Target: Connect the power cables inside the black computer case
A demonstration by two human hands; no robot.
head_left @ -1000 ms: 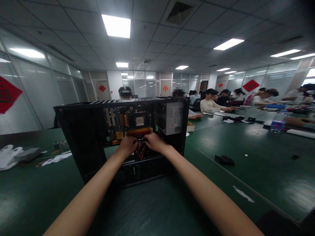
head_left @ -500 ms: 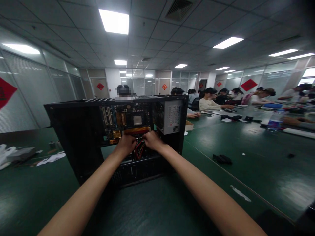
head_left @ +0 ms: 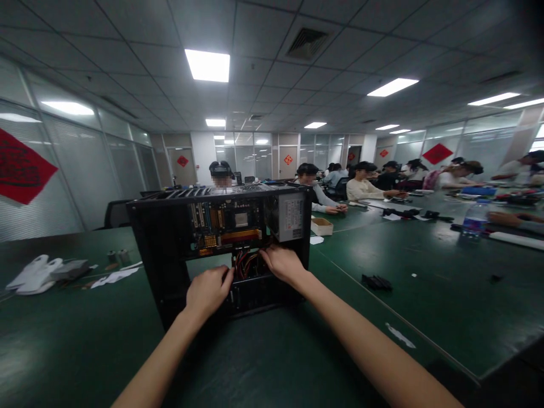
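A black computer case (head_left: pixel 148 243) stands on the table with its open side facing me. Inside are the motherboard (head_left: pixel 226 218), a red and yellow memory module (head_left: pixel 242 236) and a grey power supply (head_left: pixel 292 218). Loose coloured cables (head_left: pixel 244 263) hang below the board. At their left, my left hand (head_left: pixel 209 290) is closed, thumb and forefinger together by the lower frame; anything between them is hidden. My right hand (head_left: pixel 284 263) is under the power supply, its bent fingers at the right of the cables, and what they grip cannot be made out.
On the green table (head_left: pixel 263 362), a white plastic bag (head_left: pixel 34 275) and grey box (head_left: pixel 70 269) lie left. Right are a cardboard box (head_left: pixel 322 226), black pieces (head_left: pixel 376 282) and a water bottle (head_left: pixel 476 218). Several people sit beyond.
Both hands have come away from the memory module's lower edge. My left hand moved down and outward; my right moved right, under the power supply. The case appears slightly turned and the camera view has shifted.
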